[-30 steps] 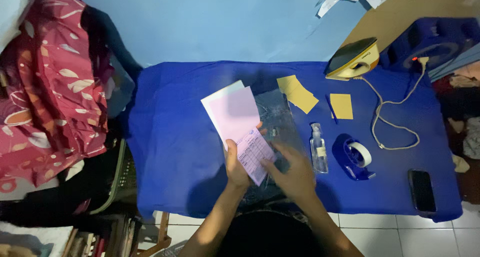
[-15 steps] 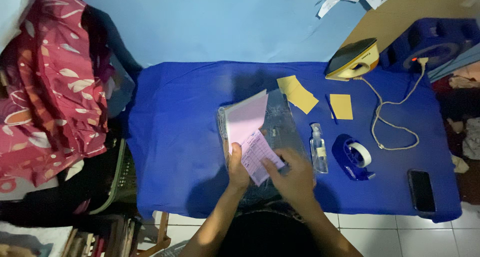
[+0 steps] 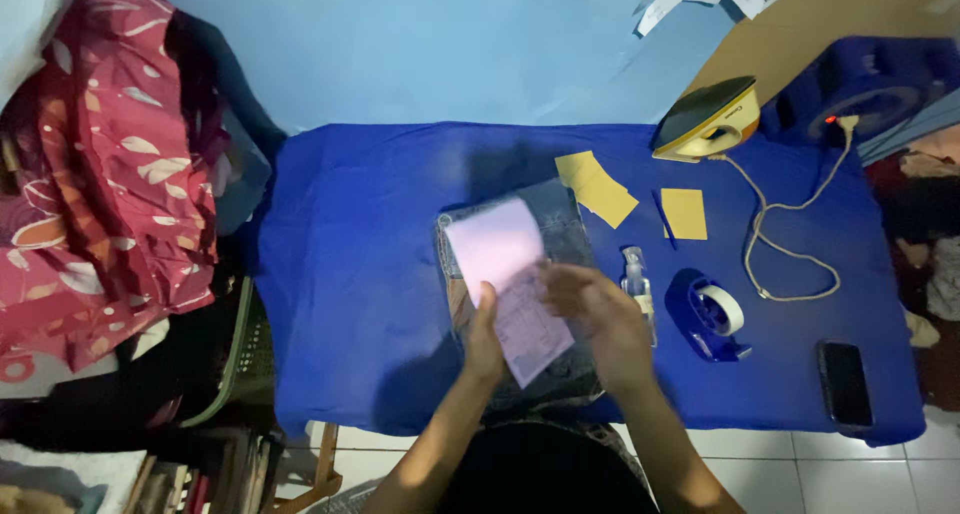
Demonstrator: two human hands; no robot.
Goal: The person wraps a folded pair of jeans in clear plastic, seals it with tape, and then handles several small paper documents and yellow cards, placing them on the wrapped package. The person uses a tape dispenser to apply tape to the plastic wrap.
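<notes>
I see my left hand (image 3: 487, 336) and right hand (image 3: 598, 319) both gripping pink paper (image 3: 510, 274) over a grey packet (image 3: 560, 224), mid-worktop (image 3: 360, 234). A small bottle (image 3: 637, 286) stands right.

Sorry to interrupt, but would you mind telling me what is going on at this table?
A person is seated at a table with a blue cloth, holding pink paper slips over a clear plastic packet. The left hand grips the slips from below and the right hand touches their edge. A small spray bottle, tape dispenser, yellow papers, iron and phone lie to the right.
</notes>
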